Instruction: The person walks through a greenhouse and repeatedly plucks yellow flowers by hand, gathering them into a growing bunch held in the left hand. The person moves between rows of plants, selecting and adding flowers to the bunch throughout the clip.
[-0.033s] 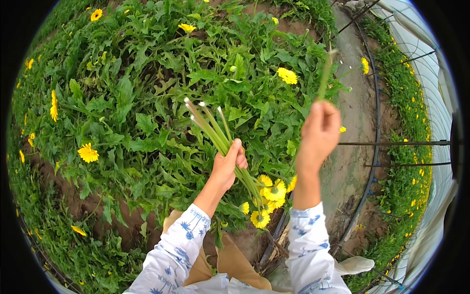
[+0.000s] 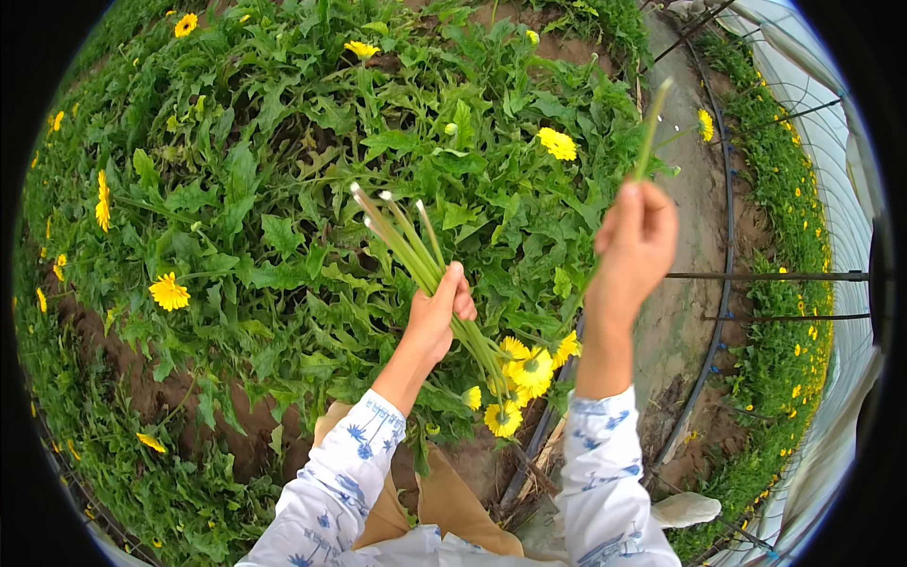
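The left hand point(image 2: 436, 317) was closed round a bunch point(image 2: 406, 248) of green stems, which served as the middle of everything else. The pale stem ends stuck up above the fist and the yellow heads point(image 2: 531, 371) hung below it. To the right of the bunch and well apart from it, the right hand point(image 2: 631, 250) pinched a single stem point(image 2: 650, 132), its pale end pointing up; that end was slightly blurred. The stem seemed to run down behind the hand to a yellow bloom point(image 2: 567, 350) just beside the heads of the bunch, though the hand hid part of it.

The step in hand looked like adding one more flower to the bunch. Joining it would call for bringing the stem over to the left hand, lining up the heads, and loosening that grip only a little so that nothing slipped out.

Beyond the bunch and to its left spread a bed of jagged leaves point(image 2: 255, 123), with brown soil point(image 2: 156, 387) showing at the lower left. To the right of the bunch lay a bare path point(image 2: 699, 217), a dark hose point(image 2: 726, 236), another planted row point(image 2: 794, 383) and, farthest off, pale sheeting point(image 2: 803, 71) with metal bars point(image 2: 765, 276) reaching from that side.
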The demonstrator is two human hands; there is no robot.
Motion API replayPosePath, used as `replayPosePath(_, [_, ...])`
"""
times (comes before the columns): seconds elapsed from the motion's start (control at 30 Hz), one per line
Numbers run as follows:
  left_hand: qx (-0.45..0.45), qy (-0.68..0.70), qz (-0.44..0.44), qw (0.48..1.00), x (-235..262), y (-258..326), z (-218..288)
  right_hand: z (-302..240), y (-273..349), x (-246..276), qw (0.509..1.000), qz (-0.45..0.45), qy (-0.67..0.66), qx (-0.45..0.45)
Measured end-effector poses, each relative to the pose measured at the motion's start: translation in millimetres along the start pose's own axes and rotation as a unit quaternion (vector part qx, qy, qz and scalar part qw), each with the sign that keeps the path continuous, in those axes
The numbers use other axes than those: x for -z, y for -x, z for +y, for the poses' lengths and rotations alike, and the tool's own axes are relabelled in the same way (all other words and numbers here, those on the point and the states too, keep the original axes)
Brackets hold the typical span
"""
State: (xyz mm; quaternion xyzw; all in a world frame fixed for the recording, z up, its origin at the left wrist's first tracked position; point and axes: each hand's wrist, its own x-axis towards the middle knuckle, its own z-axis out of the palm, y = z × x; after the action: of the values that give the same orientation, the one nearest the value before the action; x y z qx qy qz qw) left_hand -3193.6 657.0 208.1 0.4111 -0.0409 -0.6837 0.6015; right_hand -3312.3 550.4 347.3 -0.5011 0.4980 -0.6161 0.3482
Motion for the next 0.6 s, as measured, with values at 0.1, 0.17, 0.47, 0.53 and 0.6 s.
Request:
replayPosePath(0.1, [-0.009, 0.001, -0.004, 1.000, 4.8, -1.9, 5.2, -46.4, -27.2, -6.6, 0.994, -0.039, -0.037, 0.095])
replayPosePath(0.17, [0.003, 0.011, 0.009, 1.000, 7.3, -3.1, 7.3, -67.8, -39.1, -17.4, 0.980, -0.052, -0.047, 0.187])
replayPosePath(0.47, [0.013, 0.062, 0.010, 0.998, 9.0, -4.0, 13.3, -89.9, -58.6, -37.0, 0.915, -0.133, 0.198, 0.326])
replayPosePath(0.53, [0.013, 0.085, 0.004, 0.996, 9.2, -4.3, 13.5, -63.1, -55.0, -34.7, 0.911, -0.194, 0.263, 0.252])
replayPosePath(0.6, [0.011, 0.101, 0.005, 0.995, 11.4, -4.6, 16.5, -10.9, -31.7, -31.5, 0.920, -0.242, 0.258, 0.167])
